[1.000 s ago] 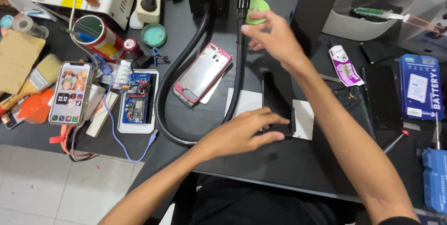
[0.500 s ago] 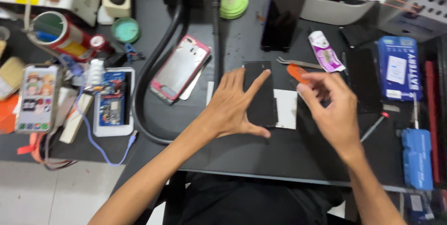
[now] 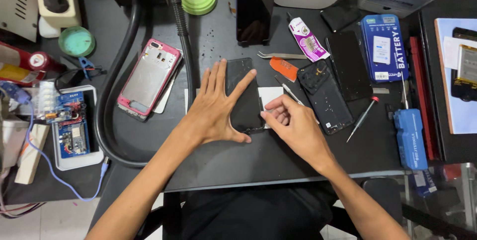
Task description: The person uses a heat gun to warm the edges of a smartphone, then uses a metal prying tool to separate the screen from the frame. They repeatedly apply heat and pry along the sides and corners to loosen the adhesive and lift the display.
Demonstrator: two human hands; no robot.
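The phone (image 3: 244,96) lies face down on the dark desk (image 3: 223,160), partly over a white sheet (image 3: 271,96), with its long axis running away from the person, nearly straight up the view. The left hand (image 3: 214,108) rests flat against its left side: the fingers (image 3: 218,78) are spread wide, the index reaches across the upper part of the black back and the thumb presses along the lower edge, so the hand pins the phone without gripping it.

The right hand (image 3: 293,123) sits just right of the phone, at its lower right edge. Its fingers are curled and pinched on a thin metal tool (image 3: 285,88) whose shaft slants up and away to the left; the fingertips touch or nearly touch the phone's right edge, and I cannot tell which. The phone therefore lies to the left of the right hand's fingers and under the left hand's, both equally close.

Tweezers (image 3: 280,55) and an orange pick (image 3: 284,67) lie just beyond the phone, and a second dark phone (image 3: 325,98) lies right of the right hand.
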